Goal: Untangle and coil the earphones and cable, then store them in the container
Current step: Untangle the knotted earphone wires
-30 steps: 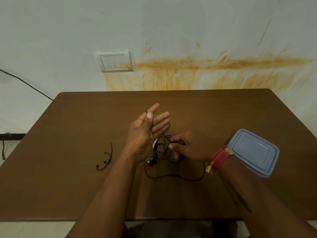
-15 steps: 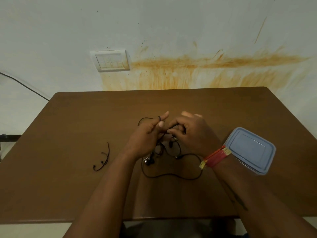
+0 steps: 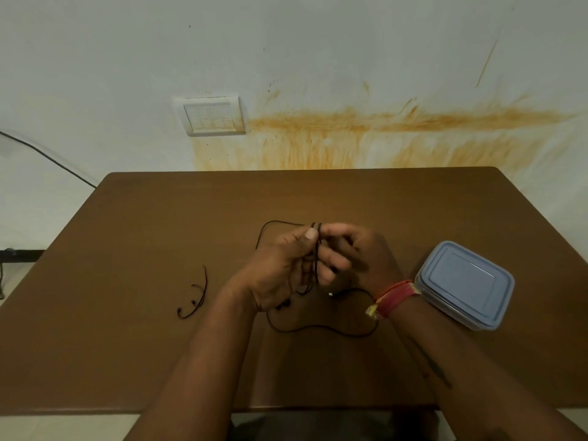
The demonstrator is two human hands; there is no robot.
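A thin black cable (image 3: 321, 329) lies in a loose loop on the brown table (image 3: 159, 218) and rises into my hands. My left hand (image 3: 280, 272) holds several turns of it wound over its fingers, thumb pressed on the strands. My right hand (image 3: 353, 256) pinches the cable just beside the left fingers; it is blurred. A separate black earphone piece (image 3: 195, 297) lies alone to the left of my left arm. The closed container (image 3: 464, 284), clear with a blue-grey lid, stands just right of my right wrist.
The table's far edge meets a stained wall with a switch plate (image 3: 213, 115). A dark wire (image 3: 47, 157) runs down the wall at the left. The near table edge lies under my forearms.
My left hand went from open and raised to closing on the cable. My right hand rose from the table to the left fingers, laying cable turns over them. The table loop shrank slightly.
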